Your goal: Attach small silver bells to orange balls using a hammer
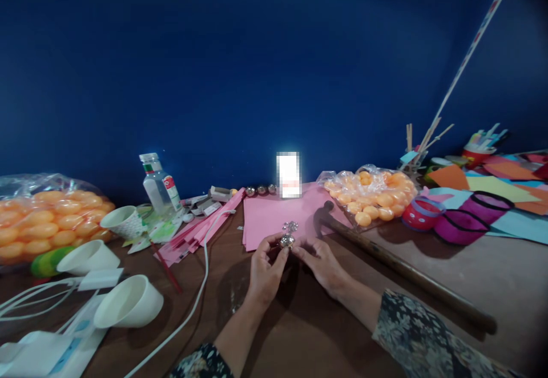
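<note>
Brown table [295, 338]: left grip [266, 272], right grip [324, 266] pinching shiny silver piece [286, 240] between fingertips.

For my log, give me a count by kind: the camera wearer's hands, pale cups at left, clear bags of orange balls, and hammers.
Hands: 2 (left hand, right hand)
Pale cups: 3
Clear bags of orange balls: 2
Hammer: 1
Total: 8
</note>
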`<move>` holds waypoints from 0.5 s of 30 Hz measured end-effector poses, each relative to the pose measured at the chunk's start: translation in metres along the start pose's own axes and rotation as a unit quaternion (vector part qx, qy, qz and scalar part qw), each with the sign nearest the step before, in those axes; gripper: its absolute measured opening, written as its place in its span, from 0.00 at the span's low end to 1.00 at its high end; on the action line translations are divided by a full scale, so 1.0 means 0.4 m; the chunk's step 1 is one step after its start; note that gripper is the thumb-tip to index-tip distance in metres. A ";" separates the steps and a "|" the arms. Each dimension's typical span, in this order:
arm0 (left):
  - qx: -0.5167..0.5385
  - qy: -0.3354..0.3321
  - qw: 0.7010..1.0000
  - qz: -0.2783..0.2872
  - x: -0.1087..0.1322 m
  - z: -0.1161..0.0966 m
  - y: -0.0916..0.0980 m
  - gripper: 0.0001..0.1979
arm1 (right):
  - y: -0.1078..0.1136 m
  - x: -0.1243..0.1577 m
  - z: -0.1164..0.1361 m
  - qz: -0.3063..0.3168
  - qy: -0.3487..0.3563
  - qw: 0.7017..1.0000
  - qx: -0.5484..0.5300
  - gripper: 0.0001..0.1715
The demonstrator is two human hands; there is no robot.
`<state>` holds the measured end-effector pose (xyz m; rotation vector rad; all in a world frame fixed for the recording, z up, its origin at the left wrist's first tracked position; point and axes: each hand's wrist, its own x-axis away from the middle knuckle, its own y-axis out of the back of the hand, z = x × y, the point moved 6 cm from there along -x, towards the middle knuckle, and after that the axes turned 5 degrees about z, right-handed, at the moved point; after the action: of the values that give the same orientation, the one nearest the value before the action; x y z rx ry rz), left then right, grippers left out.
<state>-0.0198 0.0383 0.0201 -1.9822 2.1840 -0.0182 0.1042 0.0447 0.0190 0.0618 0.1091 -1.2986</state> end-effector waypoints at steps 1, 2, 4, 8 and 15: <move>0.000 0.000 1.000 0.000 0.000 0.000 0.000 0.16 | 0.000 0.000 0.000 0.000 -0.001 1.000 0.003 0.14; 0.000 0.000 1.000 0.000 0.001 0.000 0.000 0.16 | 0.000 0.000 -0.001 0.000 -0.002 1.000 0.005 0.14; 0.000 0.003 1.000 0.000 0.001 0.001 0.000 0.16 | 0.000 0.000 -0.001 0.001 -0.002 1.000 0.004 0.14; -0.001 0.000 1.000 0.000 0.001 0.002 0.000 0.16 | -0.001 0.001 0.002 0.001 0.004 1.000 0.001 0.15; -0.015 -0.016 1.000 0.003 -0.001 0.001 0.000 0.15 | -0.004 0.002 0.011 -0.002 -0.007 1.000 -0.009 0.13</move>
<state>-0.0197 0.0386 0.0196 -1.9781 2.1815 0.0466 0.1030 0.0431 0.0234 0.0368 0.1083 -1.3018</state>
